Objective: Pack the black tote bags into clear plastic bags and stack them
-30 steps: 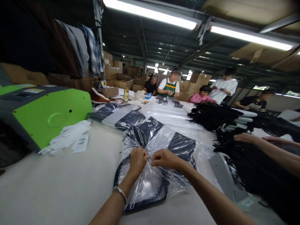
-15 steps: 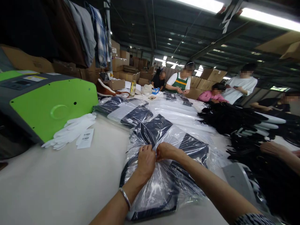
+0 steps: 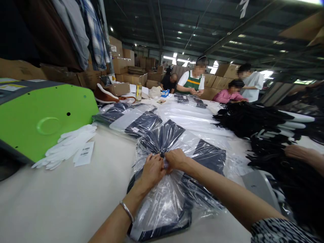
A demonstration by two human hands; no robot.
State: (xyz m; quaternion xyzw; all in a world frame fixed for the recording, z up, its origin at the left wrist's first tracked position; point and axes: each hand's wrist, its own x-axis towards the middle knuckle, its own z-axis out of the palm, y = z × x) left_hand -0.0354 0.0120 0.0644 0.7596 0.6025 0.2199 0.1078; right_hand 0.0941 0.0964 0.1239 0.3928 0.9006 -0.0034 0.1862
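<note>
Clear plastic film [image 3: 165, 199] over dark and grey packs [image 3: 212, 157] bunches between a worker's left hand [image 3: 153, 171] and right hand [image 3: 176, 159], both closed on its gathered folds. More wrapped packs [image 3: 138, 119] lie just beyond. White gloves [image 3: 65, 145] rest beside a green machine [image 3: 48, 113] at left; a co-worker's hand [image 3: 302, 152] touches a black heap [image 3: 253, 119] at right. Past the pale tabletop [image 3: 101, 189], people [image 3: 190, 84] and cardboard boxes [image 3: 134, 79] line the room.

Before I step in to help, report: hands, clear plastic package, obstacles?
Left hand, right hand gripping bunched clear plastic package. Dark and grey flat goods showing through. Nothing seen blocking either hand.
</note>
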